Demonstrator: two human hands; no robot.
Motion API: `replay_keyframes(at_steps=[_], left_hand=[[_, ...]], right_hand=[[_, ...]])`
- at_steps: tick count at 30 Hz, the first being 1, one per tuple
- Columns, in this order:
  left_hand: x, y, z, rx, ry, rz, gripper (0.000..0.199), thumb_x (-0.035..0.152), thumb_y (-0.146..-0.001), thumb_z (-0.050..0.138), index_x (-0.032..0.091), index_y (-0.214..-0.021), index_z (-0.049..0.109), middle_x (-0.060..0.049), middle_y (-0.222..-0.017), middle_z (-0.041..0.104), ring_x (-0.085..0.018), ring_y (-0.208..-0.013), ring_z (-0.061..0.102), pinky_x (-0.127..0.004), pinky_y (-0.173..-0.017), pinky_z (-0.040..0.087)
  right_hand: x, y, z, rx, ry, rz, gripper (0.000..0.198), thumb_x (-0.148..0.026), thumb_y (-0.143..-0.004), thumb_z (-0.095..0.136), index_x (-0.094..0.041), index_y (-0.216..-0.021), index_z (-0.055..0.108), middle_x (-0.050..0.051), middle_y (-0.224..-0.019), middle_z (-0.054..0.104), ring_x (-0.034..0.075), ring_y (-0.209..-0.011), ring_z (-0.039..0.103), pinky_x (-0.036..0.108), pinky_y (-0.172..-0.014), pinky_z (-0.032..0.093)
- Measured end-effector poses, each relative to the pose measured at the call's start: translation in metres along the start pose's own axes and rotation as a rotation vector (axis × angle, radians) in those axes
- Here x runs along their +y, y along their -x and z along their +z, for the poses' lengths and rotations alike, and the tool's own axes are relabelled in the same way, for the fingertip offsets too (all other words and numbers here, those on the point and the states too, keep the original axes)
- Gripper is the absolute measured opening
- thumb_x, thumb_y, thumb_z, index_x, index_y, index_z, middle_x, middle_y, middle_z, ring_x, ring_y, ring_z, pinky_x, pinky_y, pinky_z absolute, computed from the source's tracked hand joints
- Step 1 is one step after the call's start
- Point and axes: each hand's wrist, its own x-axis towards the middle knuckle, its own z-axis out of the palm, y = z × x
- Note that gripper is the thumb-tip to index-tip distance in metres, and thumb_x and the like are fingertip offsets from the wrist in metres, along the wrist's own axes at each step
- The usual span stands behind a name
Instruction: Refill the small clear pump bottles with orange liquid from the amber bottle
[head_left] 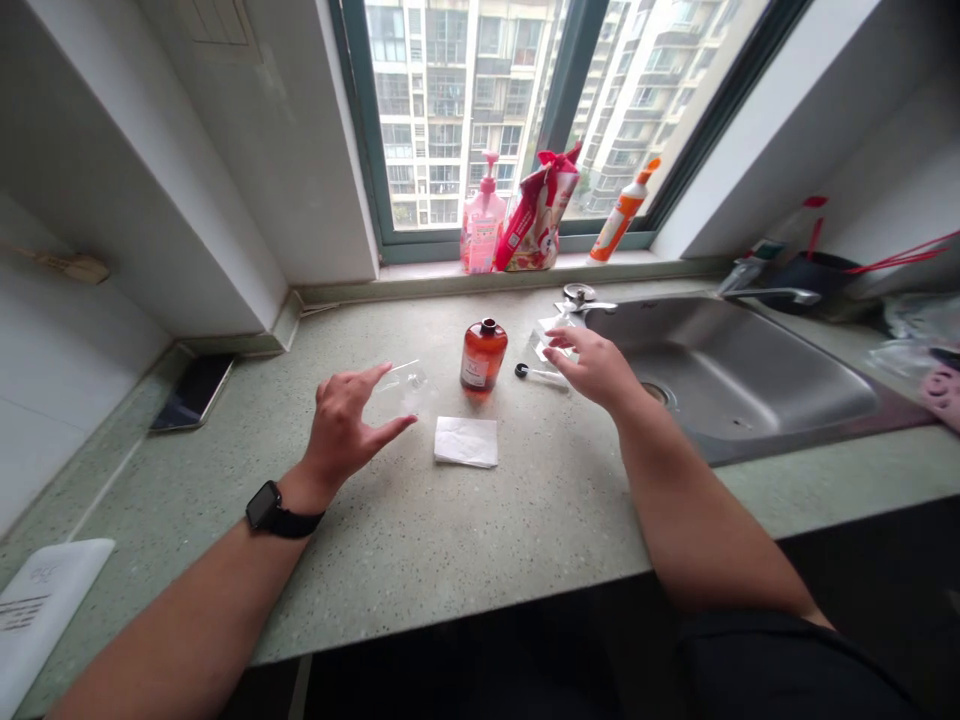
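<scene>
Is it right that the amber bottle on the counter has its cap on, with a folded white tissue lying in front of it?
Not quite. In the head view the amber bottle stands with its neck open and no cap on. The folded white tissue does lie in front of it on the counter.

We reach both bare forearms up from the lower edge of the frame. Our left hand (346, 425), at centre left, is half open, thumb and fingers spread in a loose C, palm turned right. Our right hand (592, 365), right of centre, lies palm down with fingers extended leftward.
</scene>
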Motion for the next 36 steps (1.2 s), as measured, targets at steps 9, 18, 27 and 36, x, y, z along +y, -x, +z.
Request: replay_keyframes(at_steps=[9,18,27,36], left_hand=[[-0.001,0.001,0.004,-0.045,0.110,-0.073,0.073,0.068,-0.094,0.073,0.022,-0.149,0.059,-0.012,-0.118,0.076,-0.030,-0.106,0.071,-0.051,-0.107,0.051],[-0.002,-0.002,0.007,-0.015,0.234,-0.151,0.069,0.064,-0.094,0.076,0.022,-0.145,0.056,-0.015,-0.134,0.070,-0.028,-0.109,0.074,-0.048,-0.104,0.060],[-0.015,-0.003,0.013,0.157,0.454,-0.353,0.072,0.070,-0.091,0.076,0.020,-0.140,0.059,-0.015,-0.129,0.072,-0.026,-0.106,0.075,-0.044,-0.096,0.064],[-0.026,-0.002,0.022,0.154,0.582,-0.453,0.076,0.071,-0.085,0.081,0.021,-0.139,0.061,-0.015,-0.131,0.072,-0.027,-0.108,0.074,-0.047,-0.102,0.061]], right_hand=[[-0.022,0.010,0.066,0.053,-0.091,-0.119,0.074,-0.058,-0.095,0.066,-0.020,-0.157,0.049,0.019,-0.147,0.068,0.038,-0.139,0.062,0.060,-0.120,0.047],[-0.027,0.006,0.098,0.027,-0.121,-0.067,0.087,-0.055,-0.084,0.076,-0.016,-0.156,0.047,0.022,-0.143,0.069,0.042,-0.134,0.064,0.064,-0.115,0.049],[-0.030,-0.002,0.105,0.013,-0.118,-0.021,0.086,-0.047,-0.082,0.075,-0.022,-0.158,0.043,0.019,-0.140,0.071,0.042,-0.128,0.066,0.068,-0.113,0.046],[-0.038,-0.019,0.102,-0.012,-0.127,0.027,0.066,-0.047,-0.069,0.087,-0.026,-0.127,0.064,0.014,-0.121,0.077,0.043,-0.116,0.070,0.068,-0.107,0.050]])
